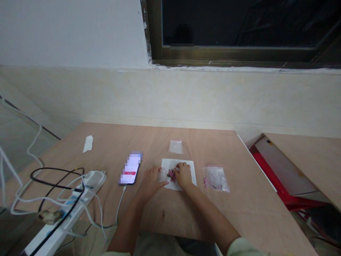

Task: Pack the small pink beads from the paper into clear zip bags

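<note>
A white sheet of paper lies on the wooden table with a small cluster of pink flowers and dark stems on it. My left hand rests at the paper's left edge, fingers stretched and thumb apart, near a clear film-like piece. From the other side my right hand reaches over the paper, its fingers curled down at the flowers' right edge. Its fingertips are partly hidden, and I cannot make out what is between them. A clear zip bag with pink bits inside lies to the right.
A small clear bag lies behind the paper. To the left are a phone on a charging cable, a white scrap and a power strip with tangled cords. A second tabletop stands at the right, past a gap.
</note>
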Available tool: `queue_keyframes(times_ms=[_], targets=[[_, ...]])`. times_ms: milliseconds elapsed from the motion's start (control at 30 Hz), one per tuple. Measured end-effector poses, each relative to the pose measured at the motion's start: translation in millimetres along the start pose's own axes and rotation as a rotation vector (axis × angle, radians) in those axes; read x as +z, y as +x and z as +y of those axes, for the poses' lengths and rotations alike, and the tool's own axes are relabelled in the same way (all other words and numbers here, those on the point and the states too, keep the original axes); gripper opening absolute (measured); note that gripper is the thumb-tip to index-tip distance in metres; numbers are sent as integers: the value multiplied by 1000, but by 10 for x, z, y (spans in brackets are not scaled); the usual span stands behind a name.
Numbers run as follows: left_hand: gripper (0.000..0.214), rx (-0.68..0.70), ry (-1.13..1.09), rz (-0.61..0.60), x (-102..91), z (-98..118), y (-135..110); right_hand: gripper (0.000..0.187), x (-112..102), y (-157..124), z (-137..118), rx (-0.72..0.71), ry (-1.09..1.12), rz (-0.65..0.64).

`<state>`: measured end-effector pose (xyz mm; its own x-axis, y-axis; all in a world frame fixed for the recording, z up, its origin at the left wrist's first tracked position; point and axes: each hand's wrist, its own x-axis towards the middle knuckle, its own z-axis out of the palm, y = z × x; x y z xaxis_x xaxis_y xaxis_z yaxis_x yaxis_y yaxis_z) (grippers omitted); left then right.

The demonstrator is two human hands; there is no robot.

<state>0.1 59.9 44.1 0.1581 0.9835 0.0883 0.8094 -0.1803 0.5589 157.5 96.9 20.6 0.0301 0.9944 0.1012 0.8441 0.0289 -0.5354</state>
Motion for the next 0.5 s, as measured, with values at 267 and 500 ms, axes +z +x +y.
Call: queue_keyframes(times_ms=[267, 500], targets=[[51, -20, -13, -20, -33, 36, -30, 9, 60, 79, -5, 36, -82, -44], [47, -18, -8, -28, 41, 40, 126, 12, -156, 13, -123, -156, 245, -41]])
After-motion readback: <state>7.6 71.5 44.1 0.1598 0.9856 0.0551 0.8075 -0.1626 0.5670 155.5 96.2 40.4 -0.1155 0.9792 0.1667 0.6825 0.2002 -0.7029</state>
